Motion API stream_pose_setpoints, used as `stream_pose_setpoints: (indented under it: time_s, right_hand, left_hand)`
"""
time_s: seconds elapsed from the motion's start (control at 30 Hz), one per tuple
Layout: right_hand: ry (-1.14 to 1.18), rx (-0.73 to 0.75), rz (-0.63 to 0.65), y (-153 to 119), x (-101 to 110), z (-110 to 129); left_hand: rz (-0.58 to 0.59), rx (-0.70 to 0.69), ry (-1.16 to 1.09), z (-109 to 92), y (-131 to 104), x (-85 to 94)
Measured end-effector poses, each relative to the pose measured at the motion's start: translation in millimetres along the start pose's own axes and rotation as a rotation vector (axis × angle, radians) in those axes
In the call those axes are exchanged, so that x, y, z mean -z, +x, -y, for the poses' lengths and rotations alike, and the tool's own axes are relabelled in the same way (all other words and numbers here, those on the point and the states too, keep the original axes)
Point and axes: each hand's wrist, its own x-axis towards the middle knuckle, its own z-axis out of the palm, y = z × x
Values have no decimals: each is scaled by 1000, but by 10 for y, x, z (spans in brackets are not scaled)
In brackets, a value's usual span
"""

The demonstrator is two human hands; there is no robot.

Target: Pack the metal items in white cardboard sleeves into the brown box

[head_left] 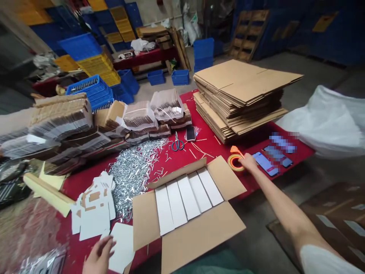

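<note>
An open cardboard box (196, 236) stands at the table's near edge with its flaps spread, and several narrow white boxes (188, 198) fill it side by side. My right hand (248, 161) is closed on a tape dispenser (235, 161) with an orange end and a roll of tape, to the right of the box. My left hand (98, 255) hovers at the lower left, its fingers loosely bent and apart, holding nothing I can see. Beside it lies a white card sheet (122, 243), partly under a box flap. A pile of cut white card pieces (97, 205) is just beyond.
Bent metal pieces (134, 175) are heaped left of the box, near scissors (178, 144) and a phone (190, 133). Flattened cartons (242, 91) are stacked at the back right. Bundled card stacks (59, 118) line the far left edge. Another phone (265, 163) lies beyond my right hand.
</note>
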Motion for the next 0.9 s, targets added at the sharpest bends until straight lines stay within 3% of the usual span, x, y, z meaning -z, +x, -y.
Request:
stream_pose_setpoints:
  time_s: [0.07, 0.13, 0.2, 0.3, 0.4, 0.5, 0.73, 0.9]
  right_hand:
    - [163, 106, -210, -442, 372, -77]
    - [288, 305, -401, -994, 747, -71]
    - [334, 541, -496, -1569, 1034, 13]
    - [269, 828, -531, -2269, 1192, 173]
    - [176, 1025, -521, -2633, 1089, 233]
    - [96, 1132, -496, -2726, 926, 207]
    - [-5, 1268, -409, -2651, 856, 204]
    - [-43, 1342, -376, -2535, 927, 167]
  left_hand:
    - [117, -107, -102, -581, -141, -323]
    - [345, -269, -174, -1124, -431, -727]
    - [649, -319, -305, -1531, -825, -1119]
    - [1102, -146, -514, -1822, -1387, -1537]
    - [1399, 128, -675, -1835, -1714, -1704]
    - [1432, 164, -762, -1754, -1812, -1726]
    - [1118, -70, -587, -1752, -1680, -1707]
    - [1043, -218, -493, -1916, -1606, -1568]
